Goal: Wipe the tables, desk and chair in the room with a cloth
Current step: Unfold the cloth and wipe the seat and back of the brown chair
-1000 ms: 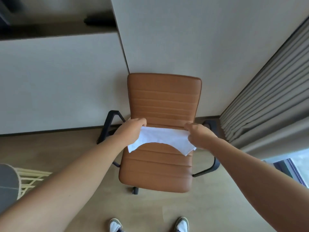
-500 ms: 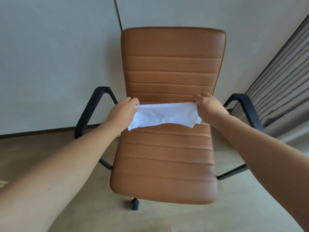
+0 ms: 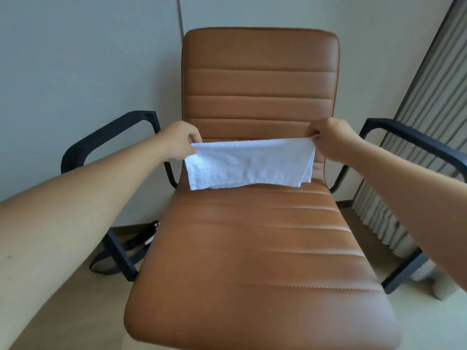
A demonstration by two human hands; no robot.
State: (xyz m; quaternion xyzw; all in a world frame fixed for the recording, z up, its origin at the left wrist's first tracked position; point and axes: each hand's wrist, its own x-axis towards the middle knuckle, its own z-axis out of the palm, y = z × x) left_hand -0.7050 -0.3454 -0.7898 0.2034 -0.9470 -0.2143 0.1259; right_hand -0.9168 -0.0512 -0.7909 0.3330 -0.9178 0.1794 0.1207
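Note:
A brown leather chair (image 3: 257, 248) with black armrests fills the middle of the head view, facing me. A white cloth (image 3: 249, 164) hangs folded and stretched flat above the back of the seat, in front of the lower backrest. My left hand (image 3: 180, 140) pinches its top left corner. My right hand (image 3: 328, 138) pinches its top right corner. The cloth's lower edge hangs just over the seat crease; whether it touches the leather I cannot tell.
The chair's left armrest (image 3: 106, 137) and right armrest (image 3: 414, 142) flank my forearms. A plain wall (image 3: 88, 59) stands right behind the chair. Grey pleated curtains (image 3: 427, 117) hang at the right, down to the light wooden floor (image 3: 70, 299).
The view has come much closer to the chair, which now fills the frame. Both hands have kept hold of the cloth and pulled it wider and flatter.

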